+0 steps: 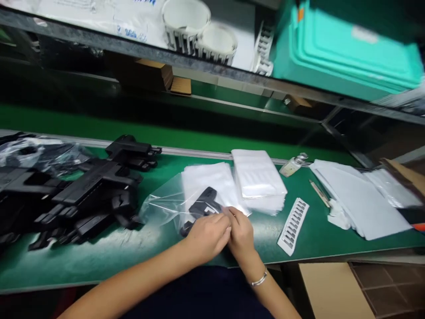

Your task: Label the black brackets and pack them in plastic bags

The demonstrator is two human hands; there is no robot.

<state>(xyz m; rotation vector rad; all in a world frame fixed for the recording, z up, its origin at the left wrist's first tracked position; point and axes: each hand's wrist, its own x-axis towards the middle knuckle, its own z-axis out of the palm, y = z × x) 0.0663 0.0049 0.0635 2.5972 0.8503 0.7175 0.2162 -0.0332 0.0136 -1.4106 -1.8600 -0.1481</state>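
My left hand [209, 234] and my right hand [241, 231] meet near the table's front, both closed with fingers pinched at the edge of a clear plastic bag [162, 201]. The bag spreads out leftward from them. A black plastic part [203, 201] with a white marking lies at the bag, just beyond my left hand and partly covered by it; it looks to be inside the film. Beneath them is a stack of flat clear bags [212, 173], and a second, thicker stack [259, 173] lies to the right. My fingertips partly hide each other.
Black plastic parts [96, 186] are heaped at left. To the right are a label strip [293, 226], a small bottle [294, 165], a cutter [319, 193] and white sheets [361, 199]. A shelf edge [133, 42] crosses above, bearing label rolls [187, 20] and turquoise bins [348, 53].
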